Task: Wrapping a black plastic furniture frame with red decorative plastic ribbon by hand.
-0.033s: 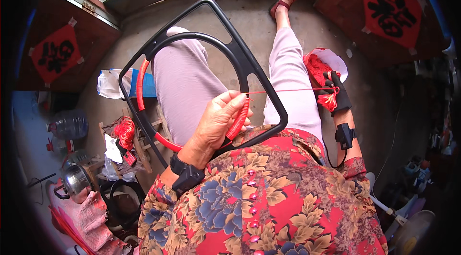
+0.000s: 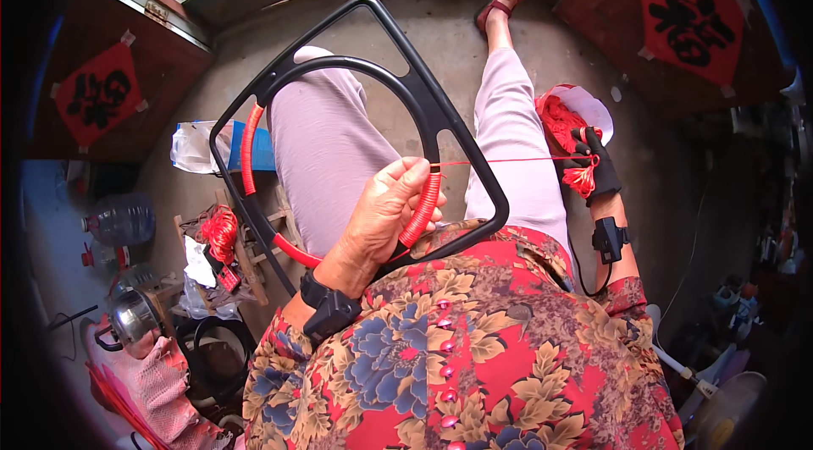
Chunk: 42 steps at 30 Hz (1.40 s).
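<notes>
A black frame with a rounded outer edge and an inner ring (image 2: 406, 94) leans across my lap. Red cord is wound tightly round parts of the ring, at its left side, near its bottom and at a coiled section (image 2: 421, 217) on the right. My left hand (image 2: 381, 213) is closed on that right section, thumb and forefinger pinching at the top of the winding. From there a taut red cord (image 2: 508, 160) runs right to my right hand (image 2: 601, 169), which wears a black fingerless glove and is closed on the cord. A small red cord bundle (image 2: 581, 180) hangs beside its fingers.
A white container (image 2: 593, 107) with red cord inside stands by my right leg. To the left are a blue box (image 2: 254, 149), a wooden stool holding red cord (image 2: 220, 234), a plastic bottle (image 2: 123, 220) and a metal pot (image 2: 134, 319). A fan (image 2: 732, 403) is at lower right.
</notes>
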Tool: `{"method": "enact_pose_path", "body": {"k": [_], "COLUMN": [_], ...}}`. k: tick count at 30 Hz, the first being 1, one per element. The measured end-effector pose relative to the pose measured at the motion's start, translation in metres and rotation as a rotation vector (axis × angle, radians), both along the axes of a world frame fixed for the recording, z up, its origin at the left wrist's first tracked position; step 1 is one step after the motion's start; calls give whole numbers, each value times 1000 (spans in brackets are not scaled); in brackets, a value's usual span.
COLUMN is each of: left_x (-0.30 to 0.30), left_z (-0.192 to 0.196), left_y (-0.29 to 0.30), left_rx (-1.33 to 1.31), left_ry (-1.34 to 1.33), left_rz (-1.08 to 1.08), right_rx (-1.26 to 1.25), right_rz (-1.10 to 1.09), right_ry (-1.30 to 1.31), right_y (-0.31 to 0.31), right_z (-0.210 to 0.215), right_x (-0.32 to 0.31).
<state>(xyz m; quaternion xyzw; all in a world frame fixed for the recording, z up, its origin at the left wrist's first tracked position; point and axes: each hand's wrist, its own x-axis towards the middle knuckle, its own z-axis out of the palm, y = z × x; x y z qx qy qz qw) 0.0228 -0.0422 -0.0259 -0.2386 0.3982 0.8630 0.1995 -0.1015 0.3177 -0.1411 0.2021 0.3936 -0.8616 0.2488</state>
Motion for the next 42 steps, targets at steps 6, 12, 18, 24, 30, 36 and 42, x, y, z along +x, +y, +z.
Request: {"method": "enact_pose_path", "body": {"k": [6, 12, 18, 24, 30, 36, 42], "left_x": [-3, 0, 3, 13, 3, 3, 3], "left_z": [1, -2, -3, -22, -8, -8, -5], "left_y": [0, 3, 4, 2, 10, 3, 5], "left_rx": [23, 78, 90, 160, 105, 76, 23], "left_ry": [-12, -46, -121, 140, 16, -4, 21], "left_rz": [39, -89, -146, -29, 93, -36, -41], "right_rx": [635, 681, -163, -619, 98, 602, 97], "right_rz": [83, 81, 530, 682, 754, 751, 735], "right_ry": [257, 749, 569, 2, 264, 528, 204], "right_y": [-58, -167, -216, -221, -197, -165, -157], "right_z": [39, 63, 68, 112, 122, 108, 121], "right_x": [3, -8, 11, 15, 22, 59, 66]}}
